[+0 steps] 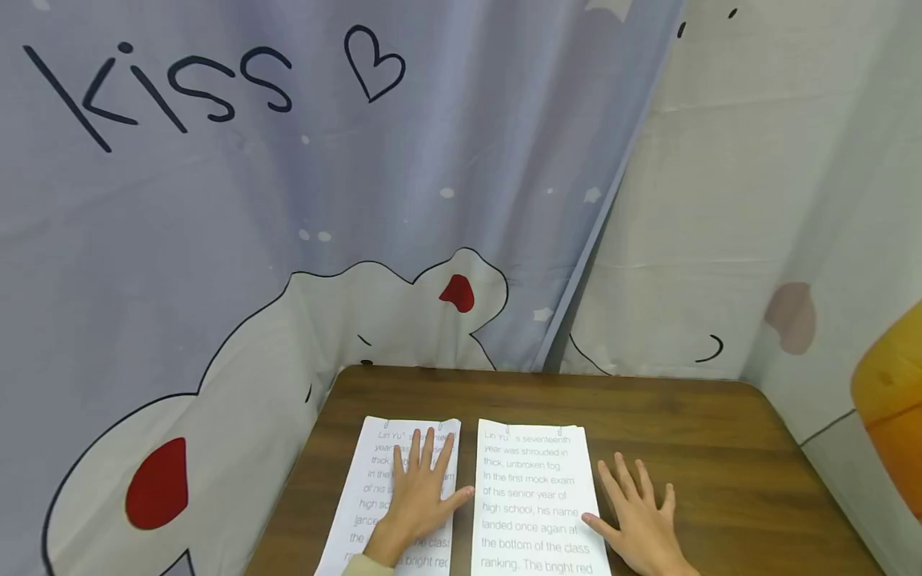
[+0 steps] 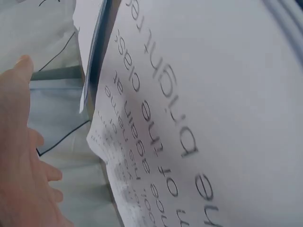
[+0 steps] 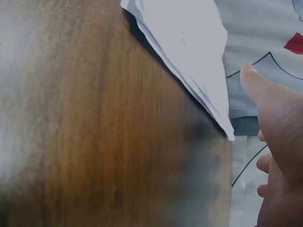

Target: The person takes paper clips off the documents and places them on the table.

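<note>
Two stacks of printed paper lie side by side on a brown wooden table, each with small clips along its top edge. Over the left stack [image 1: 363, 512] my left hand [image 1: 419, 492] is spread, fingers straight and pointing away, covering part of the text; its thumb reaches toward the gap between the stacks. Beside the right edge of the right stack [image 1: 533, 496] is my right hand [image 1: 639, 524], fingers fanned out, with the thumb tip overlapping the paper's edge in the head view. Neither hand grips anything. In the left wrist view large printed letters fill the page [image 2: 227, 94].
The wooden table [image 1: 720, 448] has rounded far corners. A blue-lilac curtain [image 1: 432, 160] with "kiss" and a heart hangs behind it, and pale printed cloth [image 1: 720, 200] hangs at the right.
</note>
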A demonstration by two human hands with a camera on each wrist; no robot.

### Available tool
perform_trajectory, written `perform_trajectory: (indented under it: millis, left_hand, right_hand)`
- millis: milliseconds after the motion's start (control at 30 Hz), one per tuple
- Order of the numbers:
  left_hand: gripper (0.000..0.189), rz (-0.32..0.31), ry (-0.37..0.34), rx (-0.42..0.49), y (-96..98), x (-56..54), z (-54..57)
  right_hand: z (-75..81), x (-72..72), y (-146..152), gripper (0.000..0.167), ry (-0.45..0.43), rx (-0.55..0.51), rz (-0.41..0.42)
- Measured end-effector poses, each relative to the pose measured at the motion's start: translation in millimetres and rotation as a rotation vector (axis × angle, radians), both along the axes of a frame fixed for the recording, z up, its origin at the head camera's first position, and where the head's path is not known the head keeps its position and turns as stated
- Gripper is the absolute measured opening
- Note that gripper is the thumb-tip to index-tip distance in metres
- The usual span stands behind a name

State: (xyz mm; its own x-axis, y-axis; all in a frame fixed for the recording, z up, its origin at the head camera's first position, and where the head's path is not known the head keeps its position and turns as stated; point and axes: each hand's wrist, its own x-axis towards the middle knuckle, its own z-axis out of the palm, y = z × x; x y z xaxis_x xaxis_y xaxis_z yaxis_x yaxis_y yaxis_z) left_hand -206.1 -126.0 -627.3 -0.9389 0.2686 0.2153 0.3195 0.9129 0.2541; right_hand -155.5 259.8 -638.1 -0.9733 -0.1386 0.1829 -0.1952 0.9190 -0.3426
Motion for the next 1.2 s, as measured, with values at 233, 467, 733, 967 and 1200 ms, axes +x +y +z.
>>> perform_trajectory:
  millis: [233,467,733,967,1200]
  left_hand:
    - [0.096,-0.023,-0.017,0.008,9.4,0.8,-3.9]
    - [0.093,-0.081,-0.098,0.076,21.6,10.5,-13.7]
    - [0.093,-0.121,-0.178,0.156,40.9,12.1,-16.2]
    - [0.087,-0.118,-0.177,0.14,51.3,16.6,-18.6]
    - [0.082,-0.12,-0.171,0.175,60.3,17.1,-16.5]
  right_hand:
    - [-5.1,-5.3,-6,0.095,-0.004,0.017,0.001]
    - [-23.9,-5.9,-11,0.098,-0.04,0.048,-0.011]
    - [-31.0,-14.1,-13,0.099,-0.011,0.061,0.006]
    - [-29.8,-11.3,-15,0.103,-0.052,0.028,0.065]
    - [-25.7,-10.5,-19,0.099,-0.045,0.027,0.075]
